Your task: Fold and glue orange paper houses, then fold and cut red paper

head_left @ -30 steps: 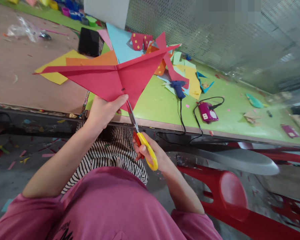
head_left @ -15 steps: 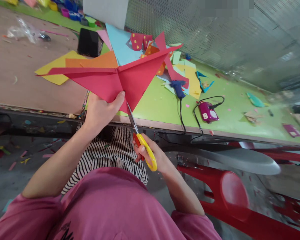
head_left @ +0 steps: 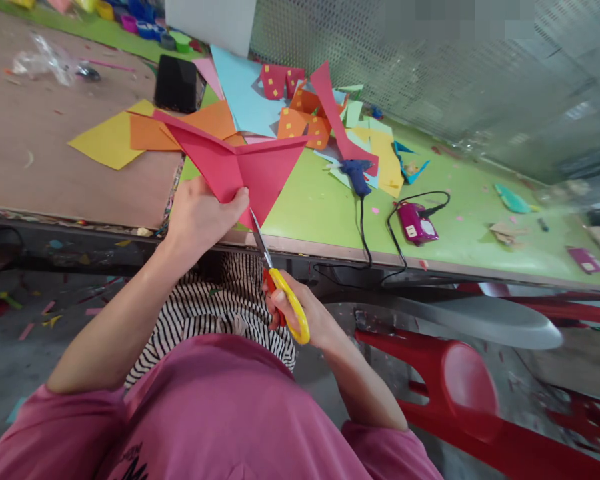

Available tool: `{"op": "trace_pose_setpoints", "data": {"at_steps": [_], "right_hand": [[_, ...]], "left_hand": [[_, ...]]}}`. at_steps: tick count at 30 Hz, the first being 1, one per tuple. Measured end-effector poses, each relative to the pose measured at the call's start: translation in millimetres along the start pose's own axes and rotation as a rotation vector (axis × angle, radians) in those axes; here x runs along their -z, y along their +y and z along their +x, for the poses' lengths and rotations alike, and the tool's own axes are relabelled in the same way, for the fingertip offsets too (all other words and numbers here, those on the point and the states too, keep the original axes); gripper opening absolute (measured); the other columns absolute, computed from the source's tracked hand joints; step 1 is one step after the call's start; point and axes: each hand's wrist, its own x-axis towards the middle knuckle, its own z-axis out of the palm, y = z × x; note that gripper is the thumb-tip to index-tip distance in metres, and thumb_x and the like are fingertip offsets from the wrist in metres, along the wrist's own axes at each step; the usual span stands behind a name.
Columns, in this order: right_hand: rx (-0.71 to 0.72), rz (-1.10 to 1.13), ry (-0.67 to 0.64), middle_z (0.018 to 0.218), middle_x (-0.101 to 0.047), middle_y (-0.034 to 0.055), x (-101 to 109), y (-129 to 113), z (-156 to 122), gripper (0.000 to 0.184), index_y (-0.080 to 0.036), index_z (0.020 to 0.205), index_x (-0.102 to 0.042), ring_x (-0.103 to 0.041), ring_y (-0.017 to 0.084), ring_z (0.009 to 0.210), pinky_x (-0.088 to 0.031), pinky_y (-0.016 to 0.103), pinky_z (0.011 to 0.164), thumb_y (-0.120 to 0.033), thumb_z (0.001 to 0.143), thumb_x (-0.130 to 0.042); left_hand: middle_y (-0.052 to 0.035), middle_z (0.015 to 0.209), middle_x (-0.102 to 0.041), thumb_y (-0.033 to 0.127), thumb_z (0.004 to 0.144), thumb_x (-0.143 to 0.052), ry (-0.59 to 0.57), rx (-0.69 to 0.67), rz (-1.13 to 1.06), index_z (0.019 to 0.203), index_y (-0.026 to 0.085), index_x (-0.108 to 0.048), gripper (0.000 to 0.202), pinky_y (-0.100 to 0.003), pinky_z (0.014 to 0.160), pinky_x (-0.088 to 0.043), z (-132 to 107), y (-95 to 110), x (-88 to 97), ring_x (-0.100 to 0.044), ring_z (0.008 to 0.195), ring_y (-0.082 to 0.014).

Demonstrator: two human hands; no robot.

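A folded red sheet of paper (head_left: 273, 170) is pinched in my left hand (head_left: 200, 217), the thumb pressing on its face near the lower corner. The two wings of the paper rise to left and right from a middle crease. My right hand (head_left: 300, 307) grips scissors (head_left: 293, 310) with yellow and red handles. Their blades point up to the paper's lower part, just below my left thumb. Behind the red paper, orange paper (head_left: 150, 133) and yellow paper (head_left: 103, 143) lie on the table.
A blue glue gun (head_left: 356, 177) lies to the right, beside a purple power socket (head_left: 417, 223) with a cable. Further back are a black phone (head_left: 176, 83), light blue paper (head_left: 245, 93) and dotted orange cutouts (head_left: 293, 125). A red stool (head_left: 467, 387) stands at lower right.
The wings of the red paper have drawn inward and tilted, so the sheet looks narrower. The scissors have shifted slightly left and down, with both hands keeping their holds.
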Motion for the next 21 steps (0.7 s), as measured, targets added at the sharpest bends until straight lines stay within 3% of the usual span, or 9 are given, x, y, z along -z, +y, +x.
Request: {"op": "trace_pose_setpoints", "data": {"at_steps": [8,14,21], "right_hand": [[-0.03,0.041,-0.002,0.067,-0.053,-0.0074,0.8,8.6,0.6,0.063,-0.022,0.096,-0.052,-0.053,0.007,0.05,-0.049,0.021,0.045,-0.084,0.086,-0.057],[0.026,0.017,0.017,0.071,-0.049,-0.0065,-1.3,3.7,0.3,0.068,-0.023,0.096,-0.051,-0.051,0.008,0.057,-0.055,0.025,0.053,-0.09,0.083,-0.054],[0.015,0.011,0.013,0.072,-0.052,-0.0064,-1.1,1.3,1.7,0.063,-0.022,0.096,-0.051,-0.054,0.008,0.055,-0.055,0.024,0.053,-0.084,0.087,-0.056]], "left_hand": [[-0.0079,0.08,-0.071,0.044,0.072,-0.067,-0.038,0.016,-0.037,0.074,0.024,-0.061,0.022,-0.039,0.09,-0.057,1.3,-5.9,1.3,-0.069,0.093,-0.0298],[-0.0057,0.077,-0.071,0.043,0.074,-0.068,-0.124,0.054,-0.159,0.074,0.025,-0.058,0.021,-0.037,0.077,-0.058,-4.3,-2.7,8.1,-0.069,0.086,-0.0288],[-0.0055,0.078,-0.072,0.04,0.074,-0.069,-0.116,0.054,-0.219,0.076,0.026,-0.059,0.017,-0.035,0.071,-0.057,-8.6,2.3,9.6,-0.07,0.085,-0.028]]}}
